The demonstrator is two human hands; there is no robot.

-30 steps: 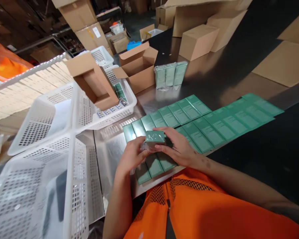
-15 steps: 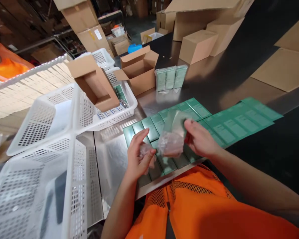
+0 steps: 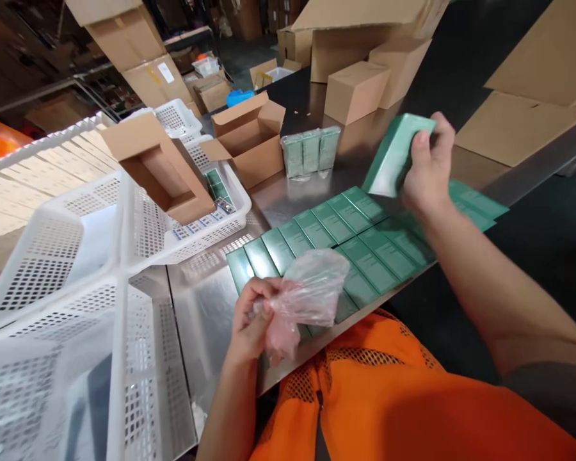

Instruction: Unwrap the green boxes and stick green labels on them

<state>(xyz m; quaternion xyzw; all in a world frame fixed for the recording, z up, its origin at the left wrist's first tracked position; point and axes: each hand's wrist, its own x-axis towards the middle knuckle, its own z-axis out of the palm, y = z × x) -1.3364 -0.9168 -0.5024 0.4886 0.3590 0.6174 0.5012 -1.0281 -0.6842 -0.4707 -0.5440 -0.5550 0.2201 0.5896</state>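
Crinkled clear plastic wrap (image 3: 312, 291), now stripped off, bunched in left hand (image 3: 250, 320) with fingers curled tight around it, low over near bench (image 3: 206, 307) edge. Green box (image 3: 394, 155), bare of wrap since a moment ago, pinched by right hand (image 3: 428, 168) and lifted far forward, above rows of laid-out green boxes (image 3: 336, 237). Unwrapping judged done. White baskets (image 3: 125, 224) left of left hand.

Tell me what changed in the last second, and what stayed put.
The right hand, earlier down by the left with a green box in clear wrap, now holds the bare green box up and away to the right, above the far end of the rows. The left hand has kept the stripped clear wrap. The rows of green boxes, the white baskets and the open cartons lie as before.
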